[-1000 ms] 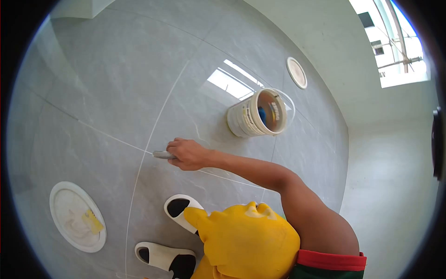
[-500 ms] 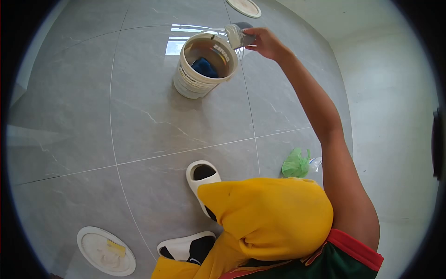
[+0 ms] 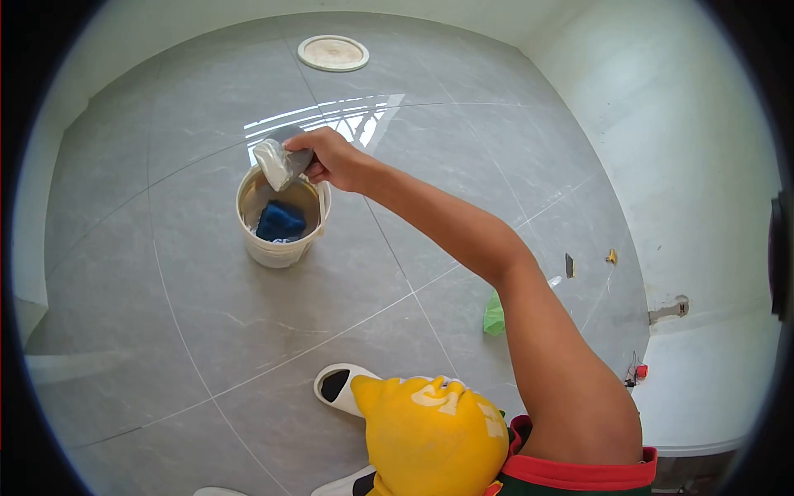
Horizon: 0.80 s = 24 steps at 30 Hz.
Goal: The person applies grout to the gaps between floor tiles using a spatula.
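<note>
My right hand [image 3: 337, 161] grips a grey, rounded object with a whitish, shiny plastic-like front [image 3: 279, 165]; its exact kind I cannot tell. Fingers and thumb are closed on its right side, and it overlaps the back rim of a white plastic bucket [image 3: 279, 255]. Inside the bucket lies a dark blue cloth-like piece [image 3: 279, 221], below the held object. The bucket stands upright on the grey tiled floor. My left hand is out of view.
A round white lid [image 3: 333, 54] lies on the floor beyond the bucket. Near the right wall are a green plastic bag [image 3: 494, 317], partly behind my arm, a small dark flat piece [image 3: 570, 265] and a small yellow piece [image 3: 611, 257]. My white slipper [image 3: 351, 374] is below.
The held object has gone from the bucket's right rim to over its back rim. My view has shifted, bringing in more of the right wall; the lower-left lid has left view.
</note>
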Motion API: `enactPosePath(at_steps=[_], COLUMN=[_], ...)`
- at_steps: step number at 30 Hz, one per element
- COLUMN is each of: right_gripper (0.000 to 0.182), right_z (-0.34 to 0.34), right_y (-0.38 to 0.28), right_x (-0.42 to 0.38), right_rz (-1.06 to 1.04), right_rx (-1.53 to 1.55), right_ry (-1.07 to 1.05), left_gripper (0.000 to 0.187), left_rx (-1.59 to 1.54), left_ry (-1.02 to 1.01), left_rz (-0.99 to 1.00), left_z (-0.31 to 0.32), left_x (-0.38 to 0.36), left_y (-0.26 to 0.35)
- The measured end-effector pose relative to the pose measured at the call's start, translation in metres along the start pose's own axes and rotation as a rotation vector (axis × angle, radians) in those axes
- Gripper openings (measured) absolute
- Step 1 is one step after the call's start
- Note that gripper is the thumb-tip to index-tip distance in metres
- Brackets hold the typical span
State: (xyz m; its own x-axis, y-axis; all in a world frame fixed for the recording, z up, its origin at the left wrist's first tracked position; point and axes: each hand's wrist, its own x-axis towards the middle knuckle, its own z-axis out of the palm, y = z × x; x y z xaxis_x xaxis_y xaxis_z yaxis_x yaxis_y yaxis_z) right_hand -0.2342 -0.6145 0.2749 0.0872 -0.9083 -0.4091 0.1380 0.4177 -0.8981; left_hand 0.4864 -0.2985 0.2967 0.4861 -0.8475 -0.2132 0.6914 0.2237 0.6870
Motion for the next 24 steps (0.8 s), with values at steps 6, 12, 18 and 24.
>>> enactPosePath(at_steps=[6, 12, 18, 24], right_gripper=[0.017, 0.020, 0.022, 0.016], right_z=[-0.068, -0.166, -0.270, -0.364], right_y=[-0.020, -0.042, -0.017, 0.008], right_x=[-0.053, -0.095, -0.116, -0.142], right_rz=[-0.195, -0.187, -0.129, -0.141], right_rx=[0.046, -0.108, -0.138, -0.063], right_ry=[0.152, 0.343, 0.542, 0.694], left_gripper=[0.040, 0.034, 0.025, 0.020], left_rx=[0.113, 0.223, 0.384, 0.476], left_ry=[0.258, 0.363, 0.433, 0.335], left_rz=[0.118, 0.137, 0.195, 0.246], left_z=[0.046, 0.075, 0.051, 0.017], left_x=[0.012, -0.018, -0.032, -0.038], left_y=[-0.037, -0.063, -0.058, -0.035])
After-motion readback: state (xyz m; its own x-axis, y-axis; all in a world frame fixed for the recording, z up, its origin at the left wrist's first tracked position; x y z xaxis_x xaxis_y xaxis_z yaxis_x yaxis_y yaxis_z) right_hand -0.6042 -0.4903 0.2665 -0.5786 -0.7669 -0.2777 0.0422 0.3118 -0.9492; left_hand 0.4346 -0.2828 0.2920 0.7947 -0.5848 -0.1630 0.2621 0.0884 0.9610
